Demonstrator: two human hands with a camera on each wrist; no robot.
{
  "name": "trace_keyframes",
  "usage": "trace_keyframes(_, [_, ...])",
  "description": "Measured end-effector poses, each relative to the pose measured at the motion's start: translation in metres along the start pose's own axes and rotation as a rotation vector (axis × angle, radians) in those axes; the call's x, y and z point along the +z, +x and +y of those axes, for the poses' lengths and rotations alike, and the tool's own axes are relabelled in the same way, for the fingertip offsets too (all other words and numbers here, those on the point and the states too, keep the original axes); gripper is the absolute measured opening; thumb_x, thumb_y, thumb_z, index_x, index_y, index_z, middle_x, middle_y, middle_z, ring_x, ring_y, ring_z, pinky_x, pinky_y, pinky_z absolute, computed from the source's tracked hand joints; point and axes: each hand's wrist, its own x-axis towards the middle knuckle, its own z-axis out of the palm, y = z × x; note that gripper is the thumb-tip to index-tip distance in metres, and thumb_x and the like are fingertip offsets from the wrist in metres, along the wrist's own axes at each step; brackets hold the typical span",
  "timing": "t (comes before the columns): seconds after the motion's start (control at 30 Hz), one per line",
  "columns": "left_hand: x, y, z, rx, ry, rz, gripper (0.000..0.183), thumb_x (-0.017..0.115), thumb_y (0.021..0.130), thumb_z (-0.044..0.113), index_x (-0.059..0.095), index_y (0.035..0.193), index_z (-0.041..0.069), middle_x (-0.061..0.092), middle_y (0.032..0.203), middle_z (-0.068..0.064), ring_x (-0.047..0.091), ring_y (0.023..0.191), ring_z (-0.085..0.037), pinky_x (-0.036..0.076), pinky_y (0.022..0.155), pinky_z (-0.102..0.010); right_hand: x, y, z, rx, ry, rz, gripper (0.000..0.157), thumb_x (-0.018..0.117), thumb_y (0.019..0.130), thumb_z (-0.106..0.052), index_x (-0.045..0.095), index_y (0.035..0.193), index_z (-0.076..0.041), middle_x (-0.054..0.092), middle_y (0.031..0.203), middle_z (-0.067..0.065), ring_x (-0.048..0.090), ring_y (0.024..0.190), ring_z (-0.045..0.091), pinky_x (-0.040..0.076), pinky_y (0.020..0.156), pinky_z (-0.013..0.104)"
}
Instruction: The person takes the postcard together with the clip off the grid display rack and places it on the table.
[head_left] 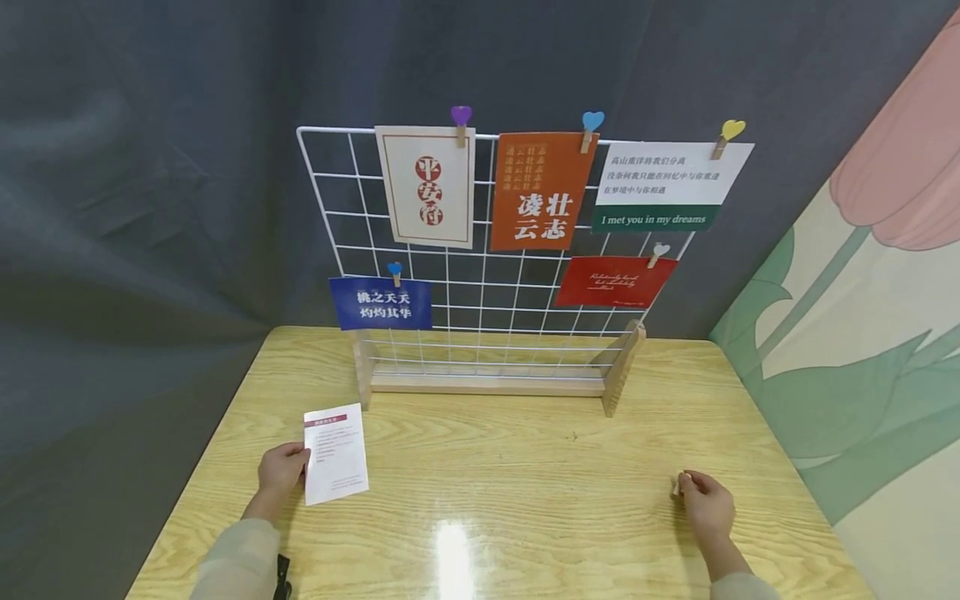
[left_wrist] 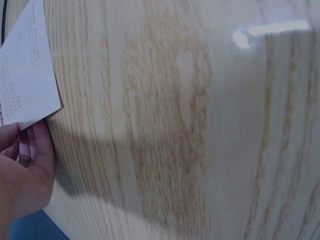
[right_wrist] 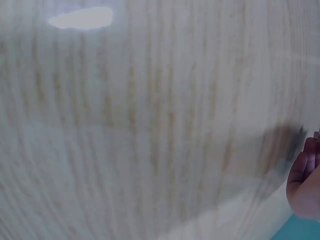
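At the near left of the counter (head_left: 517, 467), the left hand (head_left: 281, 470) pinches a white card (head_left: 337, 458) by its left edge, which leaves the print uncovered. At the near right, the right hand (head_left: 707, 502) has its fingers closed on a small pale piece (head_left: 677, 488), probably a clip, held at the fingertips as suits so slight a thing. Beyond, heart-topped clips (head_left: 461, 116) hold five cards (head_left: 543, 192) to the rack (head_left: 487, 386), none overlapping, so each reads clearly.

White card (head_left: 335, 462) with red header (head_left: 331, 421) is facing print-up in left hand (head_left: 281, 468); tiny pale piece (head_left: 677, 489) is peeking from right hand (head_left: 707, 502).
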Motion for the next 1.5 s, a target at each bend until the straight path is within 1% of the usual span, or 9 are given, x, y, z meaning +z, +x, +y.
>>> trace_keyframes(0.27, [-0.003, 0.002, 0.0, -0.025, 0.014, 0.013, 0.028, 0.048, 0.081, 0.001, 0.052, 0.1, -0.018, 0.057, 0.081, -0.024, 0.052, 0.051, -0.011, 0.043, 0.037, -0.018, -0.012, -0.005, 0.012, 0.023, -0.079, 0.025, 0.032, 0.047, 0.088, -0.02, 0.057, 0.1, 0.008, 0.06, 0.084, 0.014, 0.048, 0.069, 0.012, 0.041, 0.05, 0.017])
trace_keyframes(0.6, [-0.004, 0.003, 0.001, -0.038, 0.066, 0.043, 0.027, 0.048, 0.083, 0.003, 0.054, 0.099, -0.016, 0.057, 0.084, -0.026, 0.05, 0.052, -0.009, 0.041, 0.037, -0.017, -0.021, -0.005, 0.023, 0.144, -0.069, 0.061, 0.036, 0.047, 0.087, -0.023, 0.055, 0.102, 0.009, 0.061, 0.084, 0.016, 0.048, 0.086, 0.03, 0.039, 0.053, 0.021])
trace_keyframes(0.77, [-0.005, 0.002, -0.001, -0.031, 0.12, 0.121, 0.026, 0.049, 0.081, 0.005, 0.056, 0.098, -0.015, 0.056, 0.09, -0.028, 0.055, 0.07, -0.027, 0.048, 0.055, -0.03, -0.022, -0.004, 0.026, 0.163, -0.061, 0.053, 0.037, 0.047, 0.087, -0.022, 0.054, 0.102, 0.01, 0.062, 0.081, 0.015, 0.05, 0.076, 0.022, 0.039, 0.051, 0.019])
trace_keyframes(0.87, [-0.006, 0.001, 0.0, -0.061, 0.134, 0.144, 0.029, 0.047, 0.082, 0.007, 0.054, 0.101, -0.014, 0.053, 0.097, -0.03, 0.051, 0.086, -0.037, 0.045, 0.068, -0.042, -0.023, -0.003, 0.027, 0.172, -0.06, 0.058, 0.036, 0.048, 0.086, -0.021, 0.056, 0.101, 0.01, 0.062, 0.074, 0.009, 0.048, 0.066, 0.012, 0.041, 0.048, 0.018])
trace_keyframes(1.0, [-0.007, -0.001, 0.003, -0.103, 0.143, 0.167, 0.032, 0.045, 0.083, 0.01, 0.05, 0.106, -0.012, 0.05, 0.102, -0.029, 0.046, 0.094, -0.04, 0.042, 0.073, -0.044, -0.024, -0.004, 0.026, 0.192, -0.052, 0.051, 0.035, 0.048, 0.086, -0.02, 0.055, 0.101, 0.01, 0.061, 0.074, 0.009, 0.048, 0.072, 0.017, 0.042, 0.048, 0.019])
trace_keyframes(1.13, [-0.006, -0.002, 0.007, -0.123, 0.174, 0.213, 0.032, 0.043, 0.084, 0.011, 0.05, 0.107, -0.01, 0.05, 0.105, -0.025, 0.046, 0.096, -0.039, 0.043, 0.075, -0.043, -0.026, -0.005, 0.025, 0.211, -0.042, 0.034, 0.038, 0.046, 0.087, -0.021, 0.052, 0.105, 0.011, 0.059, 0.089, 0.022, 0.047, 0.089, 0.033, 0.043, 0.058, 0.027])
trace_keyframes(1.27, [-0.006, -0.004, 0.01, -0.107, 0.193, 0.241, 0.031, 0.044, 0.083, 0.011, 0.051, 0.105, -0.011, 0.052, 0.104, -0.025, 0.048, 0.094, -0.038, 0.043, 0.072, -0.042, -0.028, -0.007, 0.025, 0.21, -0.043, 0.021, 0.039, 0.044, 0.088, -0.022, 0.05, 0.107, 0.012, 0.049, 0.108, 0.029, 0.04, 0.102, 0.042, 0.04, 0.077, 0.044])
trace_keyframes(1.37, [-0.006, -0.003, 0.008, -0.075, 0.189, 0.247, 0.03, 0.046, 0.082, 0.009, 0.051, 0.102, -0.013, 0.052, 0.1, -0.027, 0.049, 0.09, -0.038, 0.042, 0.073, -0.045, -0.03, -0.007, 0.025, 0.2, -0.046, 0.011, 0.04, 0.045, 0.087, -0.02, 0.049, 0.106, 0.014, 0.047, 0.109, 0.03, 0.038, 0.103, 0.045, 0.034, 0.086, 0.05])
trace_keyframes(1.5, [-0.007, -0.003, 0.005, -0.046, 0.181, 0.234, 0.031, 0.048, 0.082, 0.01, 0.051, 0.101, -0.014, 0.052, 0.098, -0.028, 0.049, 0.088, -0.038, 0.043, 0.069, -0.042, -0.033, -0.007, 0.026, 0.211, -0.036, 0.005, 0.04, 0.044, 0.087, -0.02, 0.048, 0.107, 0.014, 0.045, 0.111, 0.031, 0.037, 0.103, 0.045, 0.034, 0.086, 0.05])
